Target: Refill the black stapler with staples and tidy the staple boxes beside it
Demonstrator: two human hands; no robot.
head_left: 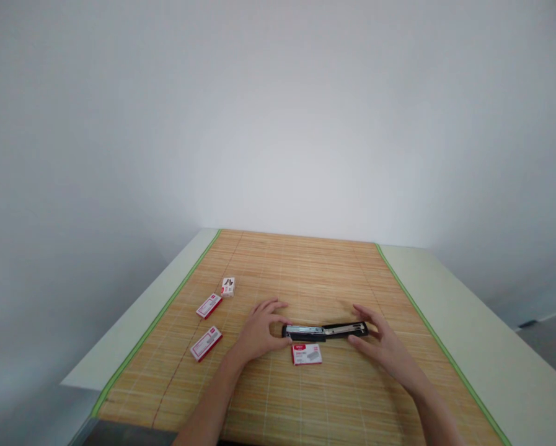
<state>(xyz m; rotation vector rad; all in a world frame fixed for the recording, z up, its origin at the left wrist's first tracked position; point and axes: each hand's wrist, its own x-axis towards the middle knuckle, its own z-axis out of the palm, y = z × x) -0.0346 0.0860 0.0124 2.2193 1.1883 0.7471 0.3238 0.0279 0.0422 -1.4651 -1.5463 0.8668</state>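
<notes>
A black stapler (325, 332) lies opened out almost flat on the bamboo mat, its metal magazine facing up on the left half. My left hand (259, 329) has thumb and index finger closed about the stapler's left end. Around the right end, my right hand (383, 344) is spread, its thumb close to the lower edge and its fingers apart above; whether it touches is hard to tell. Just below the stapler sits a red and white staple box (307, 354), nearest to my left thumb.
Two more red and white boxes, one lower (206, 343) and one higher (209, 305), lie left of my left hand. A small white box (228, 286) stands behind them. The green-edged bamboo mat (300, 266) covers the middle of a pale table (449, 279) against a white wall.
</notes>
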